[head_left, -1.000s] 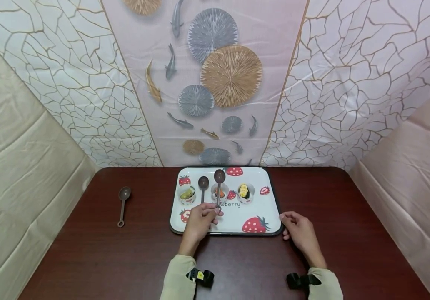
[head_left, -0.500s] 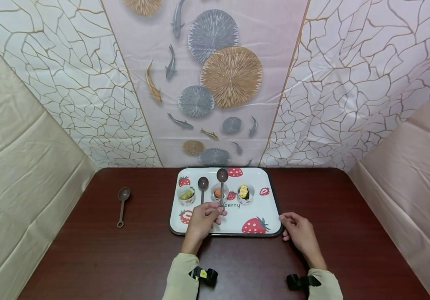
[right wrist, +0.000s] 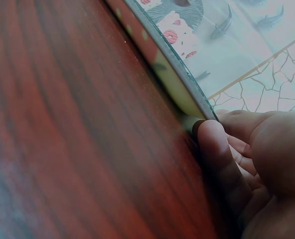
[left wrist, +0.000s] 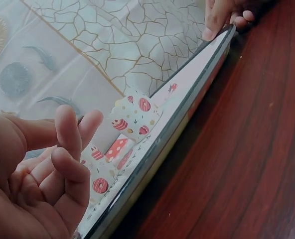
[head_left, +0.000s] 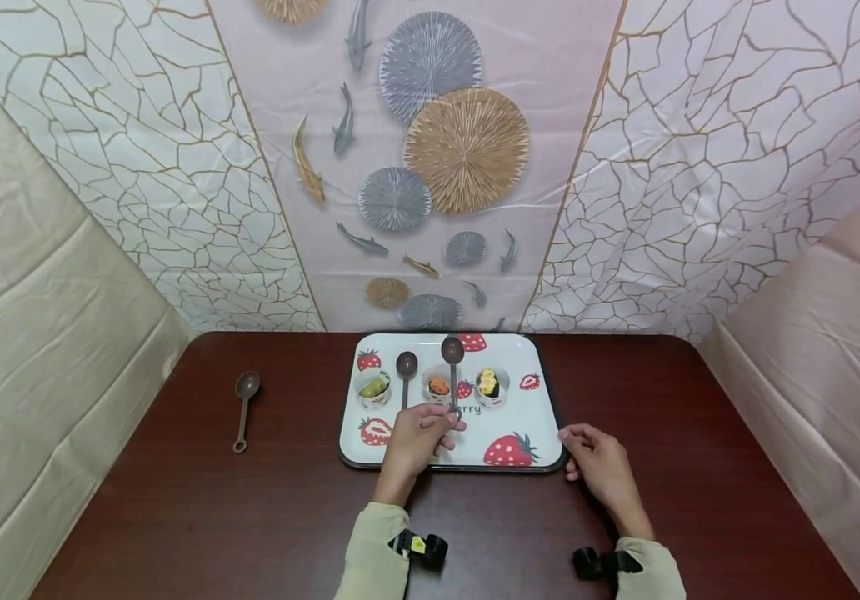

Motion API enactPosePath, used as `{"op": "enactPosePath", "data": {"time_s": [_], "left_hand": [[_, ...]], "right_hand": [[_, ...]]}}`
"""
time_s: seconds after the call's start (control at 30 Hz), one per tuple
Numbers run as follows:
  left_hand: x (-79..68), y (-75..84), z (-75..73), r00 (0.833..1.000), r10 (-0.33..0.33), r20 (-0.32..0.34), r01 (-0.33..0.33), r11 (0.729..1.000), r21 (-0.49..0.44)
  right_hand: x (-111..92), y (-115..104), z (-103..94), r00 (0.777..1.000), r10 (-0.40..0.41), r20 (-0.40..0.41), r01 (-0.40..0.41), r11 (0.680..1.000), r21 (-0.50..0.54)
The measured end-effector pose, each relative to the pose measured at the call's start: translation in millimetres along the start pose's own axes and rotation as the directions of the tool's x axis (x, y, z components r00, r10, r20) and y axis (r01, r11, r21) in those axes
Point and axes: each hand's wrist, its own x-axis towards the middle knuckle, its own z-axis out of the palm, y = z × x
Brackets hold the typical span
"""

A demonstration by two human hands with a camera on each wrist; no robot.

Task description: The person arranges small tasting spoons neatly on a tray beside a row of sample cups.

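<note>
My left hand (head_left: 418,437) pinches a dark brown measuring spoon (head_left: 452,350) near its handle end, bowl pointing away, over the strawberry-print tray (head_left: 538,421). The spoon overlaps the right side of the middle paper cup (head_left: 432,394), which holds orange food. To its left stands a cup with green food (head_left: 374,390); to its right, one with yellow-topped dark food (head_left: 491,385). A second brown spoon (head_left: 407,364) points away between the left and middle cups, its handle end hidden by my left hand. My right hand (head_left: 601,467) grips the tray's near right corner between thumb and fingers.
A third brown spoon (head_left: 247,385) lies on the dark red table (head_left: 175,508), left of the tray. Behind the table hangs a patterned cloth (head_left: 467,150), and pale fabric walls (head_left: 47,333) slope up at both sides.
My left hand has slid right with its spoon, from over the middle cup's centre to its right side. The right hand stays at the tray's corner.
</note>
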Motion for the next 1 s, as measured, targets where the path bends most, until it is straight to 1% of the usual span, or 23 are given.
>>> {"op": "enactPosePath", "data": {"time_s": [0.1, 0.33, 0.57, 0.8, 1.0], "left_hand": [[0.7, 0.3, 1.8, 1.0, -0.003, 0.007, 0.003, 1.0, -0.011], [1.2, 1.6, 5.7, 0.999, -0.041, 0.009, 0.041, 0.999, -0.02], [1.9, -0.4, 9.1, 0.999, -0.043, 0.023, 0.043, 0.999, -0.028], [0.8, -1.3, 10.5, 0.999, -0.038, 0.029, 0.039, 0.999, -0.011], [3.8, -4.6, 9.6, 0.998, -0.042, 0.036, 0.042, 0.999, 0.007]], "right_hand": [[-0.1, 0.1, 0.2, 1.0, 0.0, -0.001, 0.0, 1.0, -0.005], [1.0, 1.5, 0.4, 1.0, -0.005, -0.007, 0.005, 1.0, -0.011], [1.3, 3.9, 0.8, 1.0, -0.008, -0.005, 0.008, 1.0, 0.0], [1.0, 5.0, 1.3, 1.0, -0.005, -0.008, 0.005, 1.0, 0.007], [2.0, 4.9, 1.0, 1.0, -0.008, -0.01, 0.008, 1.0, 0.002]]}}
